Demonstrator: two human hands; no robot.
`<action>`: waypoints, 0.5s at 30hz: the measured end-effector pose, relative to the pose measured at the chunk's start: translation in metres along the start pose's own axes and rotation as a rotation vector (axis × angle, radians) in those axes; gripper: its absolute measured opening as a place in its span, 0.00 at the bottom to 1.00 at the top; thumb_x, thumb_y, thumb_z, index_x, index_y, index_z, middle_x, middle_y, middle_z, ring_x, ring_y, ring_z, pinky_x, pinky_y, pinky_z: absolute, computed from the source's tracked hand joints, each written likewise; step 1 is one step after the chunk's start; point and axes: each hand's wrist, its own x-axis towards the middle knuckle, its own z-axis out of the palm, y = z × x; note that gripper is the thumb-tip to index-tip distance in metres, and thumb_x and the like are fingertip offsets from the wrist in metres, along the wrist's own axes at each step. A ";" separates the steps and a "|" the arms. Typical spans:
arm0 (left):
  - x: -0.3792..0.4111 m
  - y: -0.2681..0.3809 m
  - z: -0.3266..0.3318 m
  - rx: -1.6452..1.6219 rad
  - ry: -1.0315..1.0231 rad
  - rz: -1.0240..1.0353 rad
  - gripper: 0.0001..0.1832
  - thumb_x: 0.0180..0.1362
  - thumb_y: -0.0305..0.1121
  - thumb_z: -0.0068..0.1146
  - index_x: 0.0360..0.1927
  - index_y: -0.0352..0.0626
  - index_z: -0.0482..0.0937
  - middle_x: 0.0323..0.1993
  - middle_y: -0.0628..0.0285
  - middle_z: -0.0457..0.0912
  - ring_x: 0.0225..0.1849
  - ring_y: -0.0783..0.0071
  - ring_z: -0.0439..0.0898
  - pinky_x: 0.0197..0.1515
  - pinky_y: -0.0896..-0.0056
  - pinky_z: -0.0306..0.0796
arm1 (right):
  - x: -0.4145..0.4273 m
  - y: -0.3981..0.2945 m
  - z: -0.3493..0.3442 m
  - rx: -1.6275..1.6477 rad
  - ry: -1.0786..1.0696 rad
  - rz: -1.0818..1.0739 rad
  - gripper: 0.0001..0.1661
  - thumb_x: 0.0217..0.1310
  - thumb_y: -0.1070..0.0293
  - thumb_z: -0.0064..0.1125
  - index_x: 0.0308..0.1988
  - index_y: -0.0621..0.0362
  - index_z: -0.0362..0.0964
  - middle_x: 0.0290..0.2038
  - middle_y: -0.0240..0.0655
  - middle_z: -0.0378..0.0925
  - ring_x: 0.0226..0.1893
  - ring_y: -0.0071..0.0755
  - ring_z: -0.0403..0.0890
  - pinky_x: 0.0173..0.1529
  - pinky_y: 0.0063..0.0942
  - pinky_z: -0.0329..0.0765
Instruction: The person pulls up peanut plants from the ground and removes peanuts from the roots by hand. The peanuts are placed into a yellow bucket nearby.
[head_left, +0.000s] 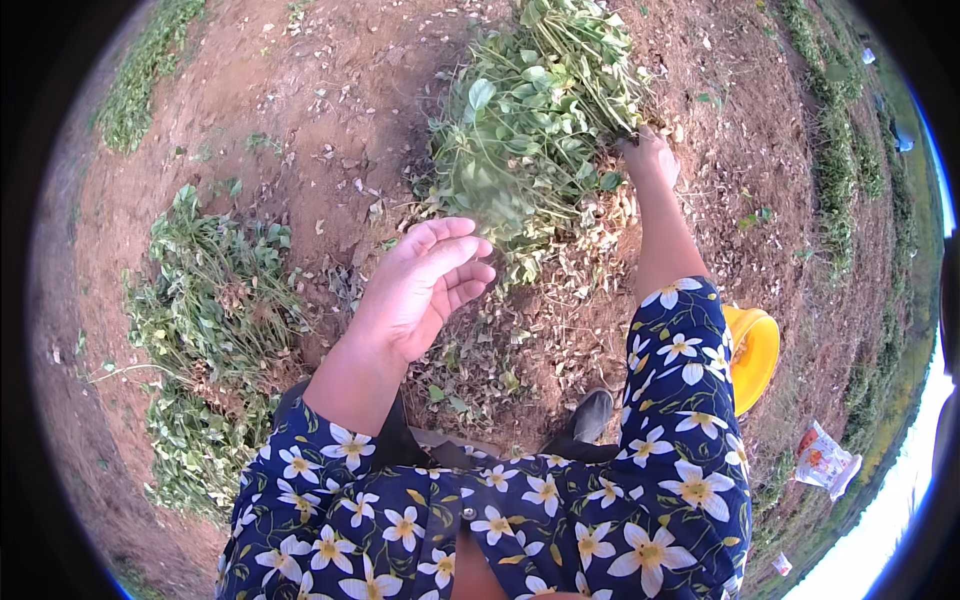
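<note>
My left hand (431, 289) is raised in front of my body, palm turned inward. Its fingers are loosely bent and apart, and nothing is in them. Beyond it lies a large heap of uprooted leafy plants (532, 127), which look like peanut plants. My right hand (651, 159) reaches to the right edge of this heap, at the stem ends. Its fingertips are hidden there, so I cannot tell whether they grip anything. Pale pods (619, 208) and dry leaves (559, 300) are scattered on the soil just below the heap.
Another plant pile (214, 300) lies at my left. A yellow bucket (754, 360) stands by my right elbow, partly hidden by the sleeve. Farther right are a white printed bag or container (823, 459) and green crop rows (832, 165). My dark shoe (592, 415) rests on the soil.
</note>
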 end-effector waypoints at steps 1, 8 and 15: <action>-0.002 0.000 0.002 -0.003 -0.001 0.002 0.11 0.62 0.27 0.55 0.48 0.43 0.73 0.40 0.61 0.80 0.38 0.71 0.81 0.42 0.72 0.76 | -0.006 0.003 -0.010 -0.047 0.054 -0.058 0.36 0.57 0.43 0.58 0.61 0.46 0.65 0.53 0.45 0.76 0.52 0.48 0.78 0.57 0.41 0.74; -0.025 -0.016 0.002 -0.023 -0.138 0.042 0.09 0.63 0.28 0.55 0.46 0.42 0.74 0.38 0.61 0.81 0.38 0.72 0.80 0.42 0.71 0.76 | -0.104 0.041 -0.158 0.786 -0.077 -0.118 0.20 0.57 0.57 0.64 0.41 0.64 0.76 0.29 0.36 0.79 0.31 0.31 0.78 0.40 0.30 0.74; -0.051 -0.039 0.003 0.171 -0.205 0.157 0.07 0.63 0.29 0.55 0.44 0.44 0.76 0.36 0.63 0.82 0.36 0.73 0.80 0.41 0.72 0.76 | -0.271 0.077 -0.254 1.404 -0.041 -0.052 0.11 0.59 0.67 0.65 0.41 0.58 0.78 0.35 0.27 0.81 0.34 0.16 0.78 0.41 0.18 0.73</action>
